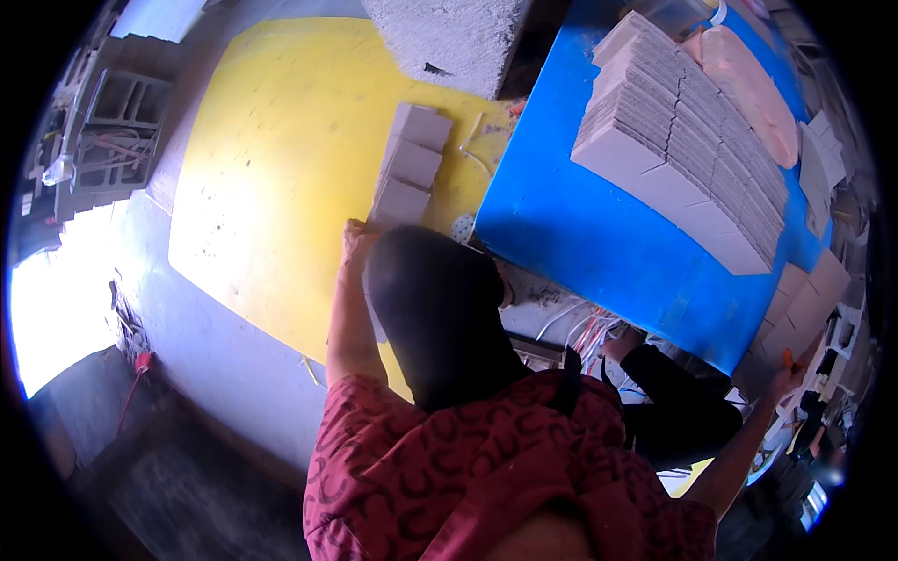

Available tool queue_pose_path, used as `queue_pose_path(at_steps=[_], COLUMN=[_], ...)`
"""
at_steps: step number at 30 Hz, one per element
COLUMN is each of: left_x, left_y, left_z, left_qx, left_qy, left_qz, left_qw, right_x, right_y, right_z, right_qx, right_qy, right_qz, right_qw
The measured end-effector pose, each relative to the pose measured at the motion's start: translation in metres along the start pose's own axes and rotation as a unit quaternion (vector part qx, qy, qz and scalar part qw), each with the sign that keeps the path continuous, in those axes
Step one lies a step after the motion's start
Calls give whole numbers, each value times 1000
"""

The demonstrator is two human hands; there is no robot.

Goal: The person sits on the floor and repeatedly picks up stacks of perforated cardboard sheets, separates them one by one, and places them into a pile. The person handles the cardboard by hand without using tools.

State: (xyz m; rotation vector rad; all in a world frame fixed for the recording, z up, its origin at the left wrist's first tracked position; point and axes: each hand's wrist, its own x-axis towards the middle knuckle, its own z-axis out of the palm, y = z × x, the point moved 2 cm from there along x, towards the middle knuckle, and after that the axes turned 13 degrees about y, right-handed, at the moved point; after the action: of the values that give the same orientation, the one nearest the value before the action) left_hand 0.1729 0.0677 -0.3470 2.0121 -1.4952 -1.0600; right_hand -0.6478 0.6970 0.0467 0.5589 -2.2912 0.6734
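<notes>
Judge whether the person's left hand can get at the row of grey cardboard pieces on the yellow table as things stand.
Probably yes. The left hand is already at the near end of the grey cardboard pieces on the yellow table, and nothing lies between them.

- Looking steeply down from the head, close above a red patterned shirt (486,467).
- Facing forward over a yellow table (281,159) and blue board (580,234).
- Bending straight edges toward the dark rim.
</notes>
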Motion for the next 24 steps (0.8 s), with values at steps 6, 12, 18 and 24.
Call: queue_pose_path(at_steps=[6,12,18,24], left_x=[54,28,41,50], left_y=[-113,-49,29,71], left_z=[-4,30,53,16], left_qx=[207,89,194,179], left_qy=[73,106,60,131], left_qz=[141,93,84,128], left_qw=[965,986,976,967], right_x=[-41,-38,-35,-33], right_y=[-32,-64,-88,-230], right_z=[36,-3,-5,-12], right_qx=[-94,-57,-5,88], right_qy=[-77,16,13,47], right_qz=[43,-11,30,154], right_qw=[992,998,999,983])
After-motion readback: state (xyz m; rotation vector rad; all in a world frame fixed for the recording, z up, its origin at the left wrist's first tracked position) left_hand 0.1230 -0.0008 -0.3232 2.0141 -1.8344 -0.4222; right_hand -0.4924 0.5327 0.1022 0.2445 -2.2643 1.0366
